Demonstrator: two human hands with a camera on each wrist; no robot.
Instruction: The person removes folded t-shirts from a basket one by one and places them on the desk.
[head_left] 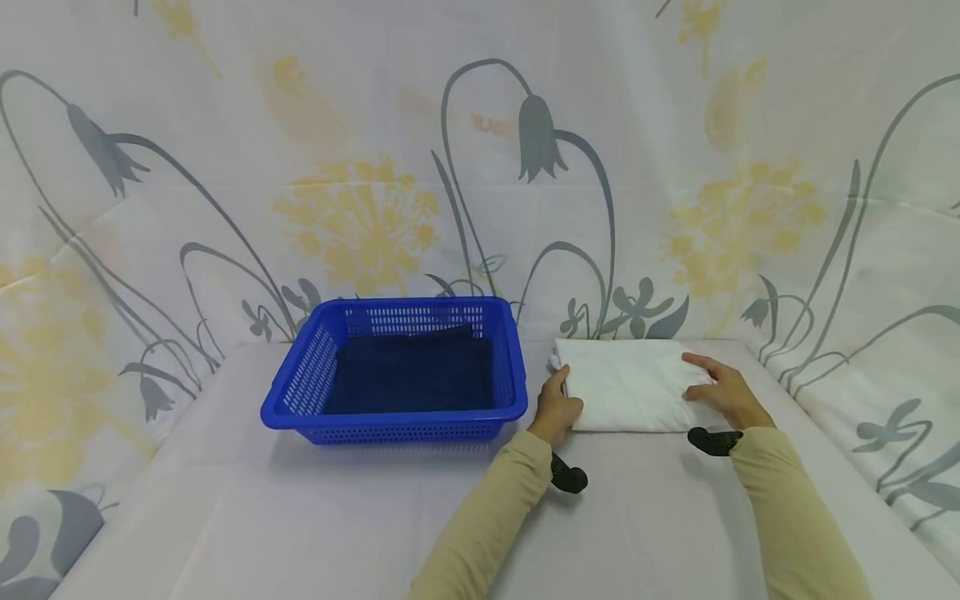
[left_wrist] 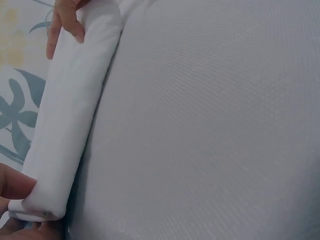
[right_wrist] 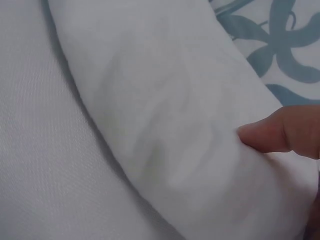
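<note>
Head view: the folded white cloth [head_left: 626, 387] lies right of the blue basket [head_left: 397, 420], my left hand [head_left: 557, 412] at its basket-side end, my right hand [head_left: 729, 395] at the end farther from the basket. Left wrist: my thumb and fingers pinch the basket-side end. Right wrist: my thumb presses on top, fingers mostly hidden at the edge.

In head view, cut off by bottom edge: left sleeve [head_left: 491, 508], right sleeve [head_left: 795, 517], near edge of tabletop [head_left: 337, 517]. Toward far left corner, hidden by dark cloth [head_left: 412, 379]: most of floor of blue basket [head_left: 397, 423]. Toward far right corner, hidden from above: some fingers of left hand [head_left: 557, 410]. In right wrist view, cropped at right: most of right hand [head_left: 729, 392]; too blurred to tell: weave of white cloth [head_left: 630, 383].
</note>
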